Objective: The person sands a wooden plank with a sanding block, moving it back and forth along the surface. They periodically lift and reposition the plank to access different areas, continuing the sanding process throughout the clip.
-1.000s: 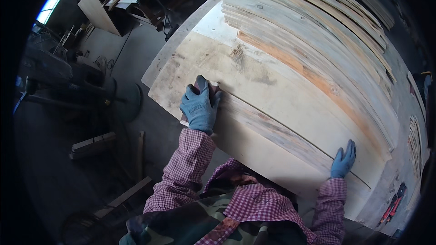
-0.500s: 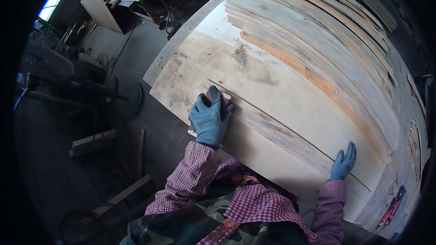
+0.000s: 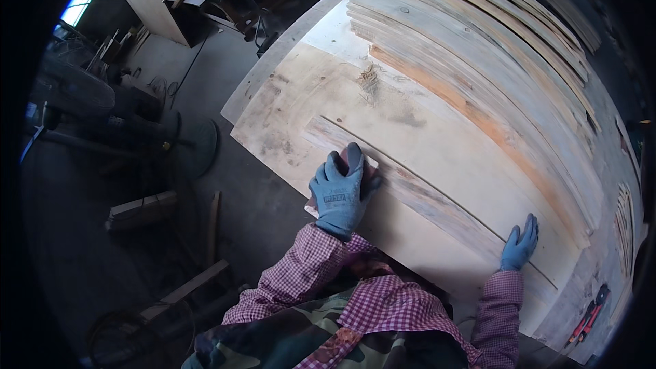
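1. Rightward along the plank (image 3: 434,208) is where the left hand (image 3: 339,198) and its reddish-brown block (image 3: 368,167) have shifted since the earlier frames, leaving the plank's left end uncovered; the right hand (image 3: 519,242) has stayed in nearly the same place.
2. Left hand: grasping the block from above, fingers spread over it, with a pale corner of the block showing past them. Right hand: holding nothing in its grip, laid with extended fingers across the plank's far edge near the right end.
3. Where the plank is: flat on the pale surface (image 3: 287,96), running slantwise from the left hand's side down to the right, between the wearer's body and the stack of boards (image 3: 471,61).
4. What could go wrong, in my judgement: the plank might skid or twist if the right hand's pressure is too light against the push of the block. Uneven pressure could tip the block over the near edge, since it reaches beyond the plank's width there, and wear that edge unevenly.
5. How the plank looks: long, narrow, apparently straight apart from the lens bend, pale wood with greyish and brownish streaks along its length. A thin dark line follows its far edge. How smooth its face is, I cannot tell.
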The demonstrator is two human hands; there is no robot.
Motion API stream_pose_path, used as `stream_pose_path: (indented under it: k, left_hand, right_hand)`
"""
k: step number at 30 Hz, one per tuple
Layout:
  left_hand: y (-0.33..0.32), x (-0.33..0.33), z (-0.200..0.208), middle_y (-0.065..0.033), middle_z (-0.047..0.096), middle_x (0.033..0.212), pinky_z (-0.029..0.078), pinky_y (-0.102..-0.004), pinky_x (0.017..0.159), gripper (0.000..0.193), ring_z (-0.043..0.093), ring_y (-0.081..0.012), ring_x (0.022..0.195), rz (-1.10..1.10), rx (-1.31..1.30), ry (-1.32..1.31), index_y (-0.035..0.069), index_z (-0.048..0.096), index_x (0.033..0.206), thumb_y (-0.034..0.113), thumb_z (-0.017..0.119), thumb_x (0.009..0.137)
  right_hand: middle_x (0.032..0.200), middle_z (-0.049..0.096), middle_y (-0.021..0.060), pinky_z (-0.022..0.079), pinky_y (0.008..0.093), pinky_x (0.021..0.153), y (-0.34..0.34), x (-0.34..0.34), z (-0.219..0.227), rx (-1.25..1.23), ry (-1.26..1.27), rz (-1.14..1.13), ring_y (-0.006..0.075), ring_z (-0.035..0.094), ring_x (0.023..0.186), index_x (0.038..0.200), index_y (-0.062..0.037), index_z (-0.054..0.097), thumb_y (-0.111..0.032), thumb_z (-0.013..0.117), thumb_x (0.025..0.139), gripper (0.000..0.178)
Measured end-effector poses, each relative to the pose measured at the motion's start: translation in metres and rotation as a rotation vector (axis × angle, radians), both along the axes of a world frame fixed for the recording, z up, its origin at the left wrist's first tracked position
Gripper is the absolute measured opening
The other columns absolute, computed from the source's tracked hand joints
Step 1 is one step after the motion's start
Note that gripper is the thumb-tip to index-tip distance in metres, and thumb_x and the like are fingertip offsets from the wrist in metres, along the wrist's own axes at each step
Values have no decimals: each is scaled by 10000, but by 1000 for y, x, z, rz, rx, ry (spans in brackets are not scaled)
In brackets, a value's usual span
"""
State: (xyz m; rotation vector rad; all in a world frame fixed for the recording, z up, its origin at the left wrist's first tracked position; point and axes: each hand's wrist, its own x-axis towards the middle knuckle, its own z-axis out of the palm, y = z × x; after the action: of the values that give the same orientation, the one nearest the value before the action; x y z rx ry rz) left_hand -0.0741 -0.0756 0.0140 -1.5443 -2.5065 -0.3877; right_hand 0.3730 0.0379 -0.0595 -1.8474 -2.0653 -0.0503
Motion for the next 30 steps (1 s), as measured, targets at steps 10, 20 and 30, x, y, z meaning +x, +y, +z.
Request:
stream_pose_path:
  k: [10,20,30]
  left_hand:
    - [30,-105,30,-209,609,1043,512,-523,702,477,616,-416,888,241,-117,43,139,546,1197,493,661,899]
    - [34,-105,23,-187,596,1164,502,-497,844,618,588,-406,1038,-19,-60,-29,174,516,1400,440,699,873]
    - [66,-10,-4,-125,571,1283,390,-493,1102,849,544,-336,1206,-1010,3,-156,220,449,1481,483,762,736]
  right_hand:
    - [1462,506,192,329,463,1145,5,1,-4,39,11,37,361,440,1375,1451,-43,488,-183,577,963,515]
    - [1463,508,185,331,460,1144,3,6,-3,20,17,18,363,436,1379,1452,-50,490,-198,585,963,519]
    - [1471,506,169,322,453,1158,6,-2,0,-10,-23,-10,351,434,1382,1455,-41,482,-177,582,964,520]
